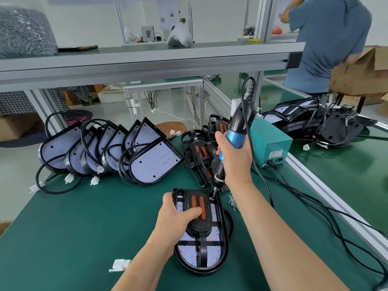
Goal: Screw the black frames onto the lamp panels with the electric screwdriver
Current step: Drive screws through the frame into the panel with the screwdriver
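Head view: left hand (178, 219) partly hides black frame (199, 227), right hand (235, 159) the screwdriver (236, 133).

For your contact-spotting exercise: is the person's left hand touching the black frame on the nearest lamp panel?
Touching. The head view shows the left hand gripping the black frame, its thumb lying on the raised centre.

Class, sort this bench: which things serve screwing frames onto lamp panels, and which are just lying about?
Job: electric screwdriver, right hand, left hand, black frame, lamp panel, loose screws, green power box.
Lying about: cardboard boxes, wooden stool.
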